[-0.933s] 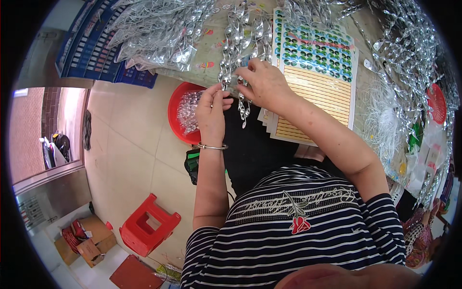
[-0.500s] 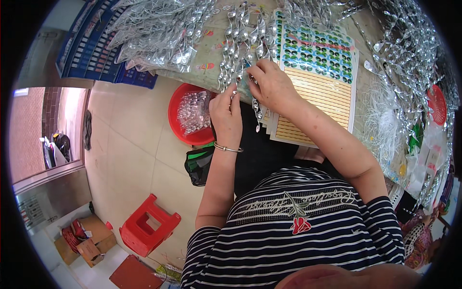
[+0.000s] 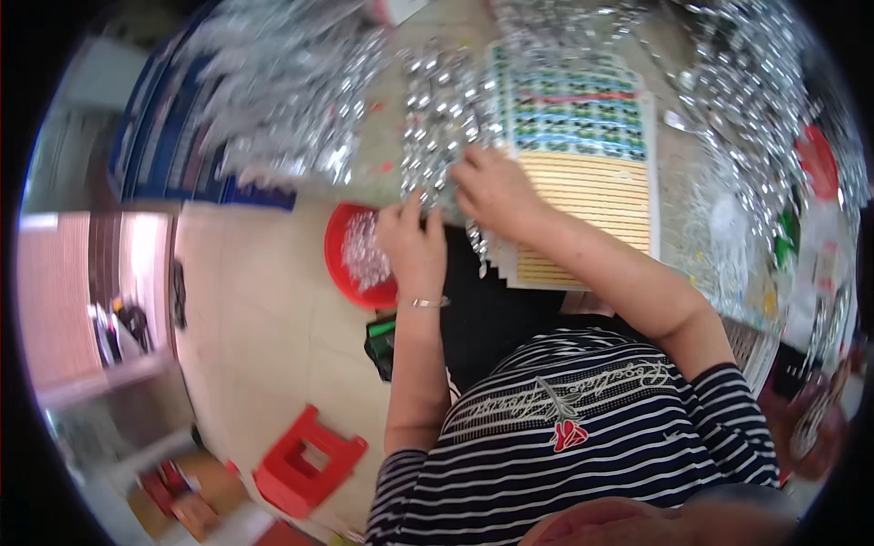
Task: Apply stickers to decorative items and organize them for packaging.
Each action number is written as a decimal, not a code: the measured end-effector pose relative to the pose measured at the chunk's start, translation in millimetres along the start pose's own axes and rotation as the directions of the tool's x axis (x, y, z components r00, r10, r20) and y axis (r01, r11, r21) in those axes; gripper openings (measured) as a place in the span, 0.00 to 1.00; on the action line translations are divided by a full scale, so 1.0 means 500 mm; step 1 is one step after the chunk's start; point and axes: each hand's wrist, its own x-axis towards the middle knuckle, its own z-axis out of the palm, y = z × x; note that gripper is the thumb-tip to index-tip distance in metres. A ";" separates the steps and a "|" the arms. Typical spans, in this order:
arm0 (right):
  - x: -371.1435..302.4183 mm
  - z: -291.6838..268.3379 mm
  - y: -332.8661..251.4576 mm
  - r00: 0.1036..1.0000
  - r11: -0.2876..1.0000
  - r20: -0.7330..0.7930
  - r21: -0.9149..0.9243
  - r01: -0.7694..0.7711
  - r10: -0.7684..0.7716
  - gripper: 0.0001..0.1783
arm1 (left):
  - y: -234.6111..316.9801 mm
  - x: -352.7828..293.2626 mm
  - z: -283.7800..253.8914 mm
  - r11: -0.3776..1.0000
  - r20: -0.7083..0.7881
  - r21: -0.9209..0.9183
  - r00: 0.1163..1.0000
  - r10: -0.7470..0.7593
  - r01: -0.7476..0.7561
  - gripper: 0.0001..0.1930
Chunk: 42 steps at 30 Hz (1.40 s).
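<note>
My left hand [image 3: 414, 238], with a thin bracelet on the wrist, pinches the lower end of a bunch of shiny silver strips [image 3: 437, 136] lying on the table's near edge. My right hand [image 3: 496, 187] grips the same bunch just to the right, fingers curled over it. A short length of the silver strip [image 3: 475, 244] dangles below my right hand. Beside my right hand lies a stack of printed cards [image 3: 583, 173] with green and blue rows above and yellow rows below. The picture is blurred.
A red basin [image 3: 350, 278] holding silver pieces stands on the floor under my left hand. More silver heaps [image 3: 282, 100] cover the table left, and others [image 3: 756, 127] at right. A red plastic stool [image 3: 305, 460] stands on the tiled floor. A dark green thing [image 3: 381, 341] lies by my knee.
Both hands have shifted slightly up and left along the silver bunch, staying closed on it. The whole view has tilted and gone blurry.
</note>
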 end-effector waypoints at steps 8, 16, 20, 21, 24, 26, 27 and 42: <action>-0.031 -0.079 -0.017 0.996 0.989 -0.085 0.147 -0.001 0.014 0.16 | 0.015 -0.053 -0.035 0.934 -0.046 -0.279 0.969 -0.244 0.222 0.14; -0.128 -0.215 0.057 0.980 0.904 -0.125 0.418 -0.087 0.153 0.14 | 0.054 -0.111 -0.046 0.928 -0.029 -0.291 0.968 -0.251 0.232 0.12; -0.163 -0.308 0.214 0.866 0.880 -0.192 0.223 -0.419 0.461 0.16 | 0.077 -0.110 -0.055 0.955 -0.080 -0.244 0.978 -0.190 0.166 0.11; -0.172 -0.327 0.275 0.876 0.916 -0.307 -0.034 -0.400 0.371 0.17 | 0.078 -0.112 -0.059 0.963 -0.078 -0.236 0.985 -0.153 0.131 0.11; -0.209 -0.347 0.421 0.871 0.785 -0.443 -0.452 -0.423 0.214 0.17 | 0.091 -0.111 -0.052 0.943 -0.074 -0.317 0.989 -0.125 0.096 0.11; -0.213 -0.361 0.450 0.862 0.664 -0.478 -0.592 -0.456 0.165 0.17 | 0.112 -0.109 -0.046 0.932 -0.054 -0.354 0.993 -0.110 0.084 0.10; -0.213 -0.371 0.455 0.890 0.696 -0.390 -0.571 -0.436 0.238 0.14 | 0.120 -0.106 -0.043 0.919 -0.029 -0.386 0.995 -0.100 0.081 0.10; -0.135 -0.693 0.046 0.844 0.751 -0.397 0.660 -0.010 0.361 0.10 | 0.251 -0.037 -0.034 0.763 0.041 -0.646 0.997 0.071 -0.028 0.18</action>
